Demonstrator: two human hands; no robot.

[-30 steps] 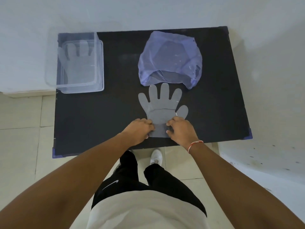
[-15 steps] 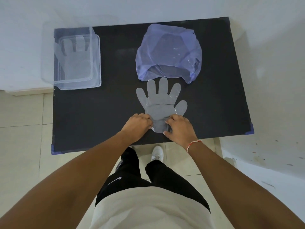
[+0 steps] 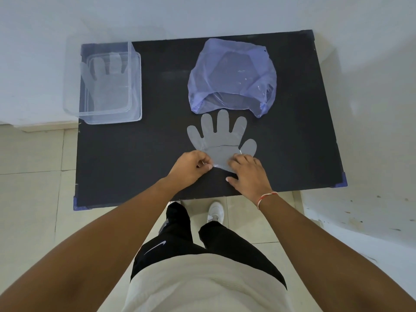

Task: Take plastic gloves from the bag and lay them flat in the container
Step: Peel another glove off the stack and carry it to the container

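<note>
A clear plastic glove [image 3: 221,140] lies flat on the black table, fingers pointing away from me, just below the mouth of the bluish plastic bag [image 3: 233,75]. My left hand [image 3: 191,166] pinches the left corner of the glove's cuff between thumb and fingers. My right hand [image 3: 247,174] rests fingers-down on the cuff's right side and covers it. The clear container [image 3: 135,86] stands at the table's far left corner with another glove [image 3: 108,86] lying flat inside it.
The black table [image 3: 135,154] has blue corner caps and stands against a white wall. Tiled floor, my legs and a white shoe [image 3: 216,211] show below the near edge. The container overhangs the table's left edge.
The left hand has closed its thumb and fingers on the cuff corner, lifting it slightly. The right hand has spread flatter over the cuff. The glove, bag and container keep their places.
</note>
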